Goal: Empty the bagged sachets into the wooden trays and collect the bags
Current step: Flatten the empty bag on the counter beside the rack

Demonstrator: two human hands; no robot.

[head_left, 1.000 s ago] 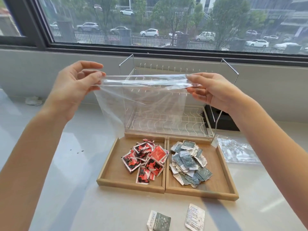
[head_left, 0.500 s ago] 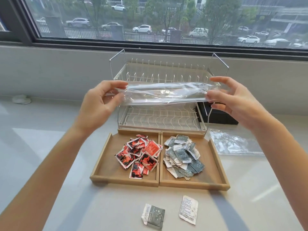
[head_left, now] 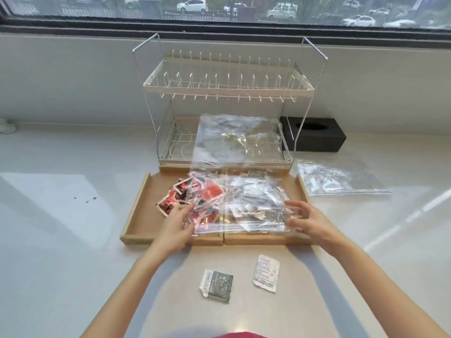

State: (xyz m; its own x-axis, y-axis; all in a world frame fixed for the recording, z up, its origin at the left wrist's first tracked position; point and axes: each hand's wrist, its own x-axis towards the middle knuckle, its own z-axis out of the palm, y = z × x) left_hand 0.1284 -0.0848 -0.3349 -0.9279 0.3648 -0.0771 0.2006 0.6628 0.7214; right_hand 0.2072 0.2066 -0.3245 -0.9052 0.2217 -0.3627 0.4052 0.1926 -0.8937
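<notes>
Two wooden trays stand side by side on the white counter. The left tray (head_left: 146, 211) holds red sachets (head_left: 174, 197); the right tray (head_left: 263, 240) holds grey sachets (head_left: 256, 198), seen through plastic. An empty clear bag (head_left: 239, 147) is spread flat over both trays and reaches onto the rack's lower shelf. My left hand (head_left: 177, 224) grips its near left corner and my right hand (head_left: 306, 219) its near right corner; both are motion-blurred. A second empty clear bag (head_left: 334, 178) lies flat to the right of the trays.
A two-tier wire dish rack (head_left: 227, 90) stands right behind the trays, below the window. A black tissue box (head_left: 314, 134) sits at its right. Two loose sachets lie on the counter in front of the trays, a grey sachet (head_left: 217, 285) and a white sachet (head_left: 266, 273).
Both hands have come down from in front of the rack to the trays' front edge, bringing the stretched bag down flat over the sachets. The camera has tilted downward.
</notes>
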